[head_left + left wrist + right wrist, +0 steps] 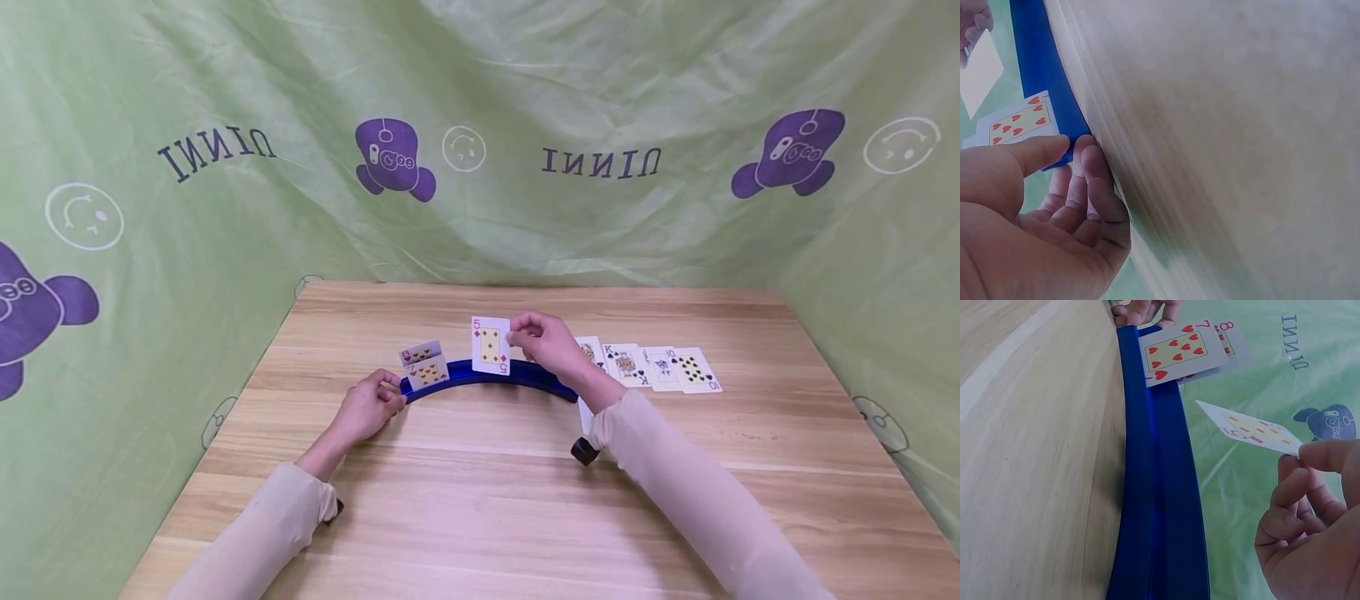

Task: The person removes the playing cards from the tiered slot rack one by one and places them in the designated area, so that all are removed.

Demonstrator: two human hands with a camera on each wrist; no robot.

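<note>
A curved blue card holder (461, 374) lies on the table, bowed away from me. At its left end, my left hand (369, 406) grips the tip between thumb and fingers, as the left wrist view shows. Beside that hand, a seven of hearts (1179, 353) stands in the holder, with an eight of hearts (1237, 349) upright behind it. Over the middle of the holder my right hand (551, 343) pinches a five of diamonds (491, 346) by its right edge, face toward me. In the right wrist view that card is apart from the holder.
Right of the holder lies a face-up row of overlapping cards, including a king (626, 365) and a ten of spades (696, 371). Another card (585, 415) is partly hidden by the right wrist. Green printed cloth (510, 225) surrounds the wooden table (465, 508).
</note>
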